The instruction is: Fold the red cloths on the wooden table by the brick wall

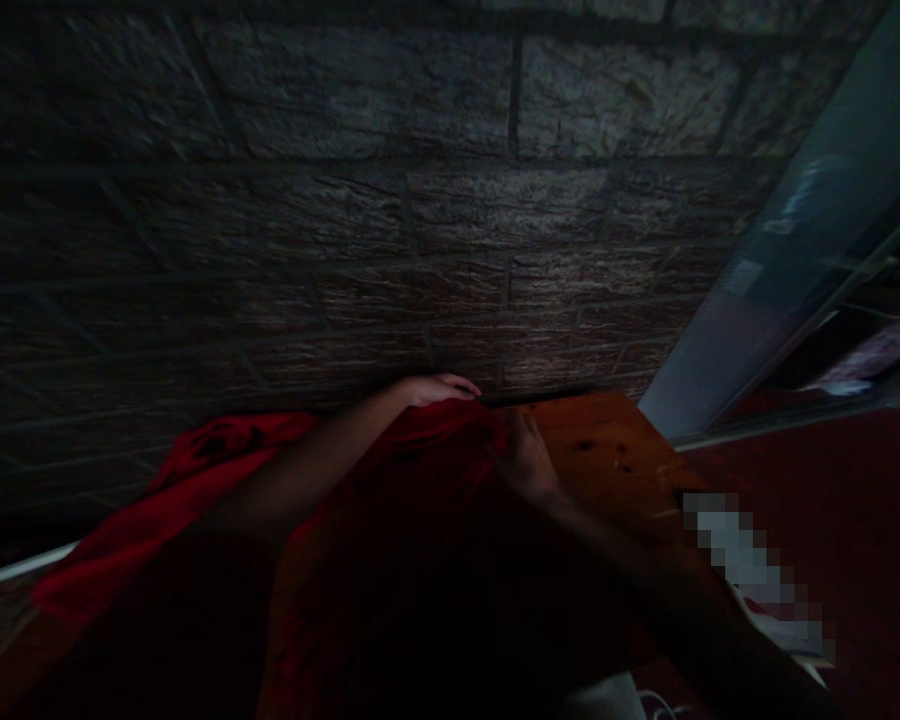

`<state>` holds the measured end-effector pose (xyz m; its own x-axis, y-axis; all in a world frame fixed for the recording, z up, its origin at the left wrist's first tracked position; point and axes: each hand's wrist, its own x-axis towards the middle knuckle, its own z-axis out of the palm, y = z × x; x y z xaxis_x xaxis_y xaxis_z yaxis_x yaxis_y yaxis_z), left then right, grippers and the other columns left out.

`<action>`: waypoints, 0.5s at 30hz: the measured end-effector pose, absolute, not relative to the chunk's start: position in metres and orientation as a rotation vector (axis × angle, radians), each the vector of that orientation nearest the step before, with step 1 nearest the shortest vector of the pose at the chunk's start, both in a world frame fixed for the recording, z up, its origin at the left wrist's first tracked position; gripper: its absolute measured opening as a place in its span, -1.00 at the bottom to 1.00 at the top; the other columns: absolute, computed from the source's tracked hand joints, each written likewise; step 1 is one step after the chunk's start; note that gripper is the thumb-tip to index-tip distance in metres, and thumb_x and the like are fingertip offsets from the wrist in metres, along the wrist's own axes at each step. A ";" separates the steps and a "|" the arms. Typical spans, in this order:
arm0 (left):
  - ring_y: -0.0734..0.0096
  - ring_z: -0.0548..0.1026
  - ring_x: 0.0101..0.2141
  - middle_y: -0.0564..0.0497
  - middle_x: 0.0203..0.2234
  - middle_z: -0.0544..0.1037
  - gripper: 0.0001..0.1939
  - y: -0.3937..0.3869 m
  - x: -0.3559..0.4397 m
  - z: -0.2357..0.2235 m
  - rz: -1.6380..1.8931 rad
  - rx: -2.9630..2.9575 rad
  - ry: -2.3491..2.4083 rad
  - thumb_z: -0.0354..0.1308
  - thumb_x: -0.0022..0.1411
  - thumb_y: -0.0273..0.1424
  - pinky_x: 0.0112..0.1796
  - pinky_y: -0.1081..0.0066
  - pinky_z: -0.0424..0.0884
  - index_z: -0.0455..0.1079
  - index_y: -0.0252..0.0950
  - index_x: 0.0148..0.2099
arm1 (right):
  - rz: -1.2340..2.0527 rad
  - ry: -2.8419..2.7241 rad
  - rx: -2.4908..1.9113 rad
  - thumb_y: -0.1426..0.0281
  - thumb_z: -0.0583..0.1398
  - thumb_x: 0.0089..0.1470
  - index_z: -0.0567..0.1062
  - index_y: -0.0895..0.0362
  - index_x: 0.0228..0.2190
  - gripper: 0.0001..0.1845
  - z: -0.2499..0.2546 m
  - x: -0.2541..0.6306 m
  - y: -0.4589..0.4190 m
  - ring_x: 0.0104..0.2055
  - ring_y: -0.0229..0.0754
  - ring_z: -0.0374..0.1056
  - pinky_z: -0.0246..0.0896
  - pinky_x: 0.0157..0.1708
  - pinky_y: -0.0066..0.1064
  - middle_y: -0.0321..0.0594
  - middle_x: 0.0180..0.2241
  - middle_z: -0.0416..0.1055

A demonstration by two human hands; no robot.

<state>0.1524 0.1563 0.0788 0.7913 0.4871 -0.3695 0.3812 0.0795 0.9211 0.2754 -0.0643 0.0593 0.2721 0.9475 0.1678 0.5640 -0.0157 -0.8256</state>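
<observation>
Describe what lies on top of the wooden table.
Red cloth lies on the wooden table, with the left hand and right hand at the cloth's far edge. Wood shows at right; what the cloth covers is hidden.

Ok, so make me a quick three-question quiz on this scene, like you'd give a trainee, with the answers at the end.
1. Multiple choice: what colour is the cloth under the left hand? A) blue B) red C) yellow
2. True or false: the wall beyond the wooden table is smooth, with no block pattern.
3. Fill in: the ____ hand is nearer the bare wood at the table's far right corner.

Key: 1 B; 2 false; 3 right
</observation>
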 end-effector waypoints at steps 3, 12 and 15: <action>0.33 0.55 -0.22 -0.04 -0.23 0.64 -0.61 0.155 0.155 0.072 0.152 1.547 0.744 0.46 -0.12 -0.34 -0.03 0.31 0.38 0.58 -0.28 -0.17 | 0.209 -1.518 -1.843 0.36 0.28 0.01 0.29 0.17 0.16 -0.33 0.058 0.282 -0.027 0.21 0.04 0.14 0.10 0.19 -0.16 0.03 0.13 0.26; 0.28 0.58 -0.19 -0.06 -0.16 0.64 -0.73 0.155 0.157 0.074 0.133 1.605 0.812 0.33 0.06 -0.33 -0.08 0.31 0.44 0.57 -0.25 -0.14 | 0.236 -1.707 -2.064 0.36 0.09 0.19 0.22 0.19 0.23 -0.41 0.055 0.269 -0.003 0.00 0.02 0.40 0.25 -0.04 -0.27 0.05 0.05 0.42; 0.27 0.55 -0.10 -0.06 -0.07 0.61 -0.66 0.154 0.154 0.069 0.206 1.808 0.845 0.22 0.18 -0.19 -0.03 0.34 0.40 0.53 -0.26 -0.06 | 0.290 -1.607 -2.129 0.38 0.03 0.24 0.39 0.10 0.11 -0.57 0.053 0.283 0.001 -0.06 -0.04 0.46 0.25 -0.09 -0.35 -0.04 -0.07 0.52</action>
